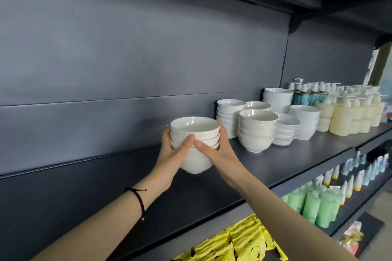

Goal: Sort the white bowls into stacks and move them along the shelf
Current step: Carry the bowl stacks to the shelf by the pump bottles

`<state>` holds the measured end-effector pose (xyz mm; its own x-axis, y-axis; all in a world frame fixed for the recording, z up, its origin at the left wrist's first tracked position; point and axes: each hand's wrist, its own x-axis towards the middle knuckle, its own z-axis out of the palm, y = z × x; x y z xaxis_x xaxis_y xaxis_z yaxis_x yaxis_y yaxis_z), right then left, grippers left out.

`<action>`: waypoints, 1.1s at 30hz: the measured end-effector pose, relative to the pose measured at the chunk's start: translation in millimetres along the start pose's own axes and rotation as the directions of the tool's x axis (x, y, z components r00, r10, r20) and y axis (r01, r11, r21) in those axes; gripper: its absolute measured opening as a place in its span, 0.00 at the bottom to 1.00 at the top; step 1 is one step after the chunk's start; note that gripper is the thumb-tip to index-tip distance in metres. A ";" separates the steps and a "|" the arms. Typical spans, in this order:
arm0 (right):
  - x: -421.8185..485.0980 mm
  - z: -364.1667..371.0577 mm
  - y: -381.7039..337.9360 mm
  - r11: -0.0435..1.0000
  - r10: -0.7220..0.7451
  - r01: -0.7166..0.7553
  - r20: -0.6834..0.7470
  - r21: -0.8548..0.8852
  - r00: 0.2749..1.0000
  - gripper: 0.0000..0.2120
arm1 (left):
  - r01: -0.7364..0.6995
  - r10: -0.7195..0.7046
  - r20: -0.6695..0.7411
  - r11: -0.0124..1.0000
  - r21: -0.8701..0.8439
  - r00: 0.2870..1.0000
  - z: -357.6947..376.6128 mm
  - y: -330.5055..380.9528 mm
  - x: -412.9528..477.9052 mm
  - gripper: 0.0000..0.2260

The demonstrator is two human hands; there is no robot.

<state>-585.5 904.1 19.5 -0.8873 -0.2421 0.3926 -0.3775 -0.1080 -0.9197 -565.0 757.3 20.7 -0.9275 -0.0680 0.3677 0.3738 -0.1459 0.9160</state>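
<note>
Both arms extended; left hand (170, 154), right hand (219, 151) clasp bowl stack (195, 128), thumbs nearly touching.

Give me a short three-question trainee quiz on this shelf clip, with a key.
1. True or false: the left hand and right hand grip one stack of bowls between them.
2. What stands right of the other bowl stacks on the shelf? A pump bottles B mugs C plates
3. Which wrist wears the black cord?
Key: 1 true; 2 A; 3 left.

Fingertips of left hand (172, 155) and right hand (219, 152) behind bowl stack (196, 163); pump bottles (347, 114) blurred.
</note>
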 end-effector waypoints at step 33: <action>131.0 -87.9 86.4 0.997 0.076 -0.076 0.282 -0.012 0.956 0.59 | -0.045 0.102 -0.380 0.987 0.157 0.919 65.9 -81.7 104.4 0.22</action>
<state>-757.6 947.8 -8.9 -0.8024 -0.5118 0.3069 -0.3125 -0.0778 -0.9467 -692.9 827.2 -5.2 -0.8113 -0.4520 0.3709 0.4092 0.0142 0.9123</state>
